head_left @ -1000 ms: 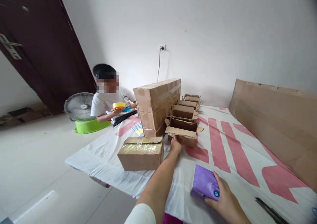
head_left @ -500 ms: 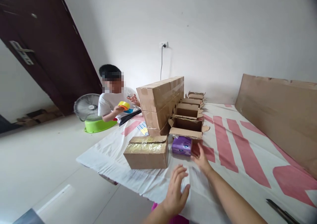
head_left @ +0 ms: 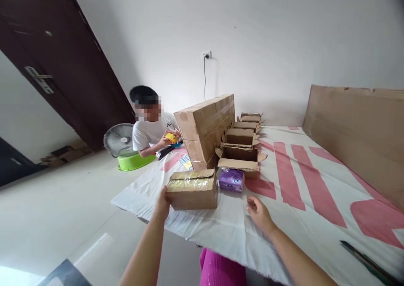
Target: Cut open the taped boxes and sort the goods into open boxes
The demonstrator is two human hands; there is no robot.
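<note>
A taped cardboard box point(head_left: 192, 198) lies near the front edge of the cloth-covered table. My left hand point(head_left: 163, 204) is against its left end, gripping the corner, with some fingers hidden behind it. Just right of the box sits a purple tissue pack point(head_left: 231, 180). My right hand point(head_left: 259, 212) hovers in front and to the right of that pack, fingers loosely curled and apart, holding nothing. Behind the pack stands an open cardboard box point(head_left: 238, 164) with its flaps out.
Several more open boxes point(head_left: 241, 139) run back in a row beside a stack of closed boxes point(head_left: 202, 126). A cutter knife point(head_left: 362, 258) lies at the right front. A large cardboard sheet point(head_left: 353, 138) stands at the right. Across the table, a person point(head_left: 150, 134) holds yellow tape point(head_left: 171, 137).
My left hand has moved left from in front of the tissue pack to the taped box's left end. The right hand has drawn back slightly from the pack. The view has shifted slightly.
</note>
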